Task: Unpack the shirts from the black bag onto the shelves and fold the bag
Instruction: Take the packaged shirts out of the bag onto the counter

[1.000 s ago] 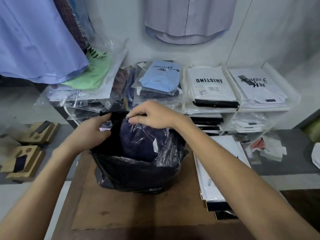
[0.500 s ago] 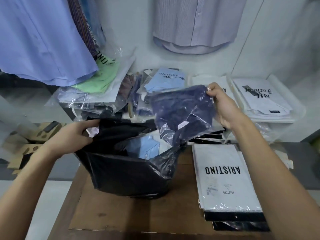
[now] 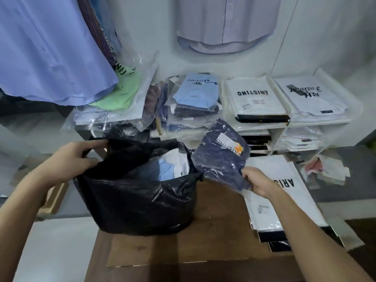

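Observation:
A black plastic bag [image 3: 138,204] stands open on a brown table [image 3: 213,231]. My left hand [image 3: 75,159] grips its left rim. Inside lies a light blue packaged shirt [image 3: 168,167]. My right hand [image 3: 258,183] holds a navy shirt in a clear wrapper [image 3: 221,155] by its lower corner, to the right of the bag and in front of the shelves. The white shelves [image 3: 317,124] behind carry stacks of packaged shirts, among them a light blue one [image 3: 195,92] and a white ARISTINO pack [image 3: 254,96].
A stack of white ARISTINO packs [image 3: 284,204] lies on the table's right side. Hanging shirts [image 3: 50,47] fill the upper left and one hangs at top centre [image 3: 225,23]. A green packaged shirt [image 3: 120,94] rests on the left pile. Cardboard boxes [image 3: 53,198] sit on the floor at left.
My right hand pulled the navy shirt out of the bag, lifted it toward the shelves, then turned it and lowered it beside the bag. My left hand stayed on the rim.

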Demonstrator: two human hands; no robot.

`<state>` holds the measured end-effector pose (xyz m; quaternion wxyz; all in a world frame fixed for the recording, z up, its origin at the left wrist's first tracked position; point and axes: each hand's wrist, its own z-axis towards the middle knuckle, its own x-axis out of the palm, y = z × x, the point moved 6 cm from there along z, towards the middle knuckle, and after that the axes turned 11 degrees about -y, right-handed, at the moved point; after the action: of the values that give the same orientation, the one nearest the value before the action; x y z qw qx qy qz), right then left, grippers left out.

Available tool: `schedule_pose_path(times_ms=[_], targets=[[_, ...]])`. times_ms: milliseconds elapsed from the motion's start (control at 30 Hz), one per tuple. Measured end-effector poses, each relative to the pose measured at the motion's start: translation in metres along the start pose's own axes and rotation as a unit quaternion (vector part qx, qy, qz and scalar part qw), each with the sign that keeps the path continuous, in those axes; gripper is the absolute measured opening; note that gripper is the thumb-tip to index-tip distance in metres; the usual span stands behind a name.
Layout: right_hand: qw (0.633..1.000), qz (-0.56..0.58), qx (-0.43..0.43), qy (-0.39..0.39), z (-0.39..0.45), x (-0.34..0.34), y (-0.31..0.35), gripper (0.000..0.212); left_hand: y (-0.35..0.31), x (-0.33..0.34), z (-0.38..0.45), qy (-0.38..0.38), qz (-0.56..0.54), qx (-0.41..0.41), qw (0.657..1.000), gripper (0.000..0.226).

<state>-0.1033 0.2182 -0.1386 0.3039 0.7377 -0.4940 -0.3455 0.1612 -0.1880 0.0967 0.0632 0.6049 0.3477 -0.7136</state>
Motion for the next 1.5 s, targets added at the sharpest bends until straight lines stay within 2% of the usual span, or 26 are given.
schedule_pose_path(times_ms=[67,133,167,233,300,367,433,467,567,633,667,700,733,800,833,900,967,1033,1067,1100,1167,1233,1300,1367,1433,1500], targets=[[0.992,-0.125,-0.010,-0.023,0.006,-0.005,-0.027,0.017,-0.010,0.007,0.001,0.035,0.000,0.013,0.999,0.050],[0.963,-0.262,-0.050,-0.038,0.005,-0.012,-0.036,0.009,-0.020,0.017,0.005,0.034,0.002,0.021,0.999,0.036],[0.940,-0.331,-0.074,-0.036,0.005,-0.014,-0.038,0.006,-0.024,0.020,0.010,0.006,0.019,0.026,0.999,0.033],[0.889,-0.447,-0.090,-0.046,0.000,-0.020,-0.037,0.024,-0.038,0.025,0.015,-0.077,0.090,0.058,0.991,0.042],[0.852,-0.512,-0.097,-0.056,-0.007,-0.024,-0.033,0.038,-0.069,0.029,0.012,-0.136,0.093,0.121,0.979,0.046],[0.826,-0.555,-0.097,-0.034,-0.014,-0.025,-0.035,0.039,-0.099,0.040,0.007,-0.134,0.065,0.186,0.971,0.037],[0.824,-0.559,-0.089,-0.012,-0.018,-0.022,-0.040,0.039,-0.115,0.066,0.005,-0.082,0.117,0.202,0.969,0.028],[0.825,-0.558,-0.088,0.000,-0.020,-0.017,-0.043,0.042,-0.117,0.083,0.007,-0.036,0.157,0.184,0.970,0.024],[0.819,-0.569,-0.063,0.037,-0.030,-0.005,-0.037,0.045,-0.108,0.138,0.018,0.140,0.188,0.068,0.970,0.026],[0.772,-0.631,-0.067,0.038,-0.037,0.002,-0.014,0.037,-0.104,0.167,0.022,0.213,0.217,0.060,0.951,0.028],[0.749,-0.654,-0.107,0.026,-0.038,0.008,0.007,0.035,-0.106,0.175,0.024,0.232,0.232,0.060,0.943,0.029],[0.748,-0.641,-0.169,0.018,-0.039,0.018,0.031,0.034,-0.109,0.177,0.022,0.249,0.241,0.047,0.937,0.030],[0.775,-0.588,-0.232,0.020,-0.043,0.032,0.058,0.032,-0.110,0.180,0.023,0.260,0.241,0.037,0.934,0.031],[0.847,-0.409,-0.339,0.039,-0.065,0.064,0.113,0.027,-0.110,0.183,0.028,0.253,0.221,0.022,0.941,0.029],[0.865,-0.323,-0.380,0.052,-0.083,0.081,0.138,0.024,-0.108,0.181,0.029,0.249,0.208,0.010,0.946,0.027],[0.850,-0.243,-0.455,0.104,-0.119,0.118,0.176,0.022,-0.093,0.189,0.034,0.229,0.166,-0.025,0.959,0.030],[0.798,-0.281,-0.496,0.194,-0.147,0.155,0.187,0.023,-0.084,0.188,0.029,0.193,0.126,-0.055,0.972,0.034],[0.742,-0.379,-0.485,0.267,-0.151,0.182,0.176,0.024,-0.087,0.174,0.021,0.200,0.100,-0.058,0.973,0.032],[0.727,-0.416,-0.465,0.286,-0.146,0.189,0.166,0.023,-0.088,0.167,0.019,0.201,0.078,-0.058,0.975,0.034],[0.729,-0.436,-0.439,0.293,-0.139,0.193,0.155,0.023,-0.087,0.159,0.017,0.197,0.045,-0.082,0.976,0.037],[0.767,-0.428,-0.387,0.280,-0.121,0.192,0.136,0.020,-0.074,0.145,0.021,0.170,-0.007,-0.116,0.979,0.034],[0.825,-0.373,-0.325,0.273,-0.107,0.186,0.119,0.018,-0.067,0.130,0.023,0.131,-0.052,-0.137,0.980,0.030],[0.872,-0.288,-0.265,0.295,-0.108,0.180,0.110,0.047,-0.065,0.118,0.024,0.099,-0.123,-0.157,0.975,0.031],[0.880,-0.250,-0.231,0.331,-0.121,0.180,0.109,0.077,-0.073,0.109,0.026,0.075,-0.189,-0.163,0.965,0.030],[0.865,-0.249,-0.250,0.357,-0.141,0.185,0.114,0.068,-0.086,0.100,0.029,0.047,-0.240,-0.153,0.957,0.023],[0.862,-0.239,-0.297,0.335,-0.154,0.189,0.126,0.057,-0.103,0.090,0.032,0.025,-0.255,-0.121,0.959,0.026]])
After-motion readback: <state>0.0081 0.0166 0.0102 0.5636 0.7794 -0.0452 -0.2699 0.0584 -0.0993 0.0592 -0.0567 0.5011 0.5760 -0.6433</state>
